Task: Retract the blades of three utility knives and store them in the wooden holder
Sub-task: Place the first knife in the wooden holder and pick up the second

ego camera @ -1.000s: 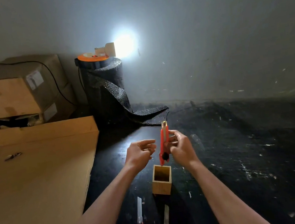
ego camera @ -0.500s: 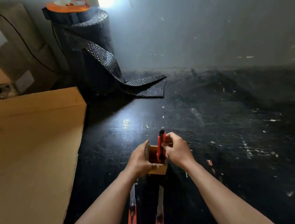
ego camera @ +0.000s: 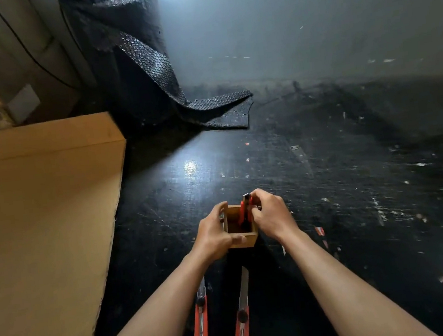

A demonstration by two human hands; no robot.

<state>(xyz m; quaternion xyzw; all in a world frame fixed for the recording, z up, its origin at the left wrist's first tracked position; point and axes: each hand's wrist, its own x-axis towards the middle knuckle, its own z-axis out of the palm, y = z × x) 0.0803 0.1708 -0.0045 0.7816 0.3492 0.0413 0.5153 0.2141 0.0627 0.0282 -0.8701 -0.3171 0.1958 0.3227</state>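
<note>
A small square wooden holder (ego camera: pixel 246 240) stands on the black floor. My left hand (ego camera: pixel 214 237) grips its left side. A red utility knife (ego camera: pixel 245 212) stands upright inside the holder, its top end pinched by my right hand (ego camera: pixel 271 216). Two more red utility knives lie on the floor nearer to me, both with their blades extended: one (ego camera: pixel 201 322) partly under my left forearm, the other (ego camera: pixel 242 320) just right of it.
A large flat cardboard sheet (ego camera: pixel 42 229) covers the floor on the left, with cardboard boxes (ego camera: pixel 10 67) behind it. A roll of black bubble wrap (ego camera: pixel 132 53) stands against the grey wall. The dark floor (ego camera: pixel 354 180) on the right carries only small scraps.
The red knife went from held above the holder down into it. My left hand closed on the holder's side. The camera tilted downward.
</note>
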